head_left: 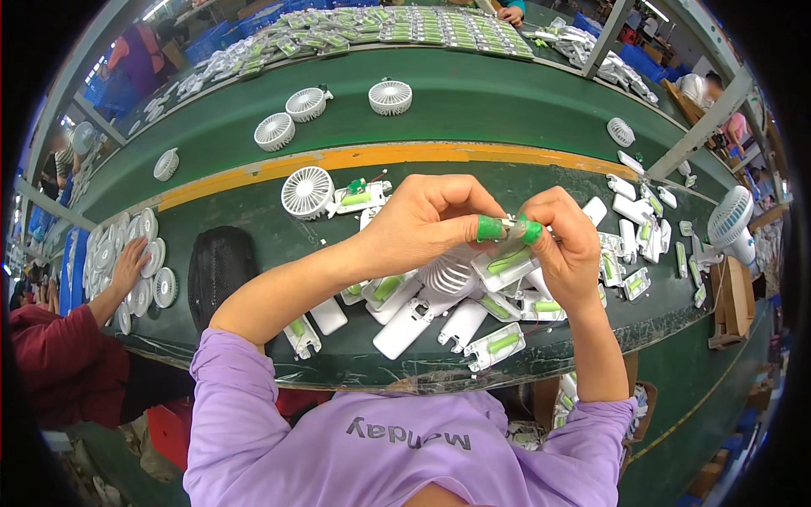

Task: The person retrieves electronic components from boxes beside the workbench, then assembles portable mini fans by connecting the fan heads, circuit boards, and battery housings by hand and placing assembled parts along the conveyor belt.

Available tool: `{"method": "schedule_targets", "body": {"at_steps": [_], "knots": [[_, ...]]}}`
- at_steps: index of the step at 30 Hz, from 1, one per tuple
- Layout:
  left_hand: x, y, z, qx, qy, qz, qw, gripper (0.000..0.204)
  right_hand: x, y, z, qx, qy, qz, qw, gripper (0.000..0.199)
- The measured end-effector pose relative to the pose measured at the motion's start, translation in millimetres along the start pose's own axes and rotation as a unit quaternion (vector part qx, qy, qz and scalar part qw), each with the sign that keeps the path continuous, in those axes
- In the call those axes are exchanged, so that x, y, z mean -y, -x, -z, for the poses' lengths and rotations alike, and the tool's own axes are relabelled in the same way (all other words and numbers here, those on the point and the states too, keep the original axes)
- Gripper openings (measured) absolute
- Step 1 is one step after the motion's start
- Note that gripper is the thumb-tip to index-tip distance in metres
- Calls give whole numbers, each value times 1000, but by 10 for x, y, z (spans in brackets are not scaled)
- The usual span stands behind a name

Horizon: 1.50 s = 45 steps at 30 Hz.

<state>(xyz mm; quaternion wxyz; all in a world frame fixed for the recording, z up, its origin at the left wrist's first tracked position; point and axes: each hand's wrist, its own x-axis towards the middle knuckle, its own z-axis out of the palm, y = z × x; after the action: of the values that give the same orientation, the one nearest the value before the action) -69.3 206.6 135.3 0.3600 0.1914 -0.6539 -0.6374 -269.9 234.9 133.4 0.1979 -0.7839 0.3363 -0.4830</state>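
Observation:
My left hand [422,215] and my right hand [568,245] meet above the table, both closed in a pinch. Green tape wraps the thumbs. A small pale piece sits between the fingertips, too small to name. Just beneath the fingertips is a white fan handle half [500,267] with a green battery cell; whether the fingers hold it I cannot tell. Below them a white hand fan [448,275] lies with its handle toward me, its head partly hidden. Around it are white handle shells [463,325], several with green cells, such as a battery-filled shell [496,346] near the edge.
A round fan head [307,193] lies beside a green circuit board [358,185]. Several fan heads [390,98] stand on the green conveyor [490,93]. A black pouch [221,266] is at left, near a co-worker's hand [129,264] on white discs [165,287]. More shells [629,207] lie right.

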Motion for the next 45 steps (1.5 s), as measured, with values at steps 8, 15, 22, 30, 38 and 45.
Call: {"method": "schedule_targets", "body": {"at_steps": [8, 15, 22, 30, 38, 45], "knots": [[-65, -66, 52, -20, -239, -85, 967, 9, -37, -112, 53, 53, 27, -12, 998, 15], [13, -179, 222, -30, -217, -87, 972, 7, -147, -320, 7, 72, 48, -35, 996, 15], [314, -841, 692, -40, -152, 5, 988, 17, -801, -710, 260, 128, -60, -266, 954, 24], [1296, -1694, 2018, -158, -726, -50, 668, 55, -1672, -1067, 776, -75, -148, -337, 927, 25], [1407, -2133, 1954, -81, -736, 179, 648, 53, -1532, -273, 759, 121, 278, -234, 924, 32], [1386, -1702, 2002, -129, -665, 39, 734, 26, -1503, 37, 594, 171, 181, -348, 904, 12]]}}
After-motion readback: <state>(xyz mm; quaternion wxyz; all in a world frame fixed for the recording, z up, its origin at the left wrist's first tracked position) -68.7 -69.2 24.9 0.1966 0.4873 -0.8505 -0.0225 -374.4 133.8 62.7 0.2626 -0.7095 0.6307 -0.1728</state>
